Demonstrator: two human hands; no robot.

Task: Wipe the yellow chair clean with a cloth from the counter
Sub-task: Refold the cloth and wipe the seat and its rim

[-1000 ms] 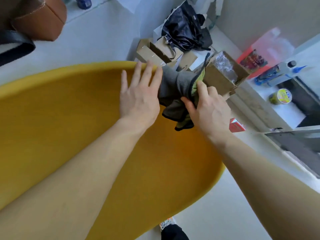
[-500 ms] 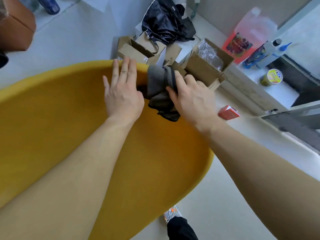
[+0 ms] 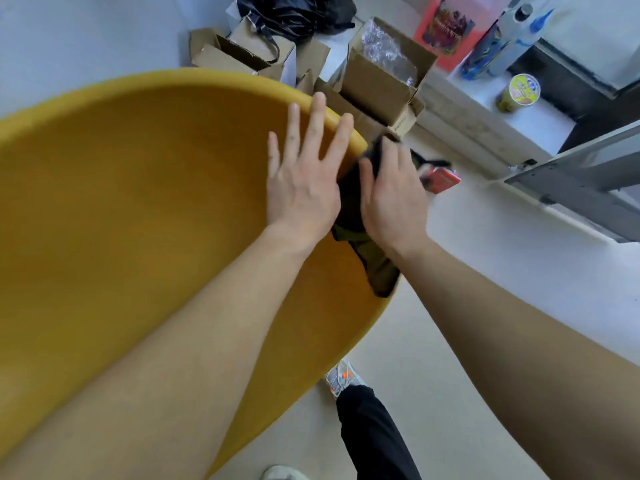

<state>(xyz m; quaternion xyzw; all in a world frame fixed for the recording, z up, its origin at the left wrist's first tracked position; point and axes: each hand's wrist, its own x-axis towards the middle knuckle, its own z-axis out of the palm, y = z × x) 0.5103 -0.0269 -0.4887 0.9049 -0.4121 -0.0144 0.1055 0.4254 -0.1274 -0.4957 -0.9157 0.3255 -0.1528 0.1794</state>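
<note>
Rumpled dark cloth (image 3: 351,206) on smooth chair (image 3: 138,188)

Perhaps home kitchen: counter (image 3: 540,123), cardboard boxes (image 3: 377,81)

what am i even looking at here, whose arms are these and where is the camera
The camera sits on a person's head and looks down, so the two bare arms are the wearer's own. No robot is involved. The big curved shape is a yellow chair. The left hand lies flat and open on it, near the rim. The right hand presses a dark cloth against the chair's edge to wipe it. Behind on the floor stand cardboard boxes and a small red box. Below you see the person's shoe.
</note>
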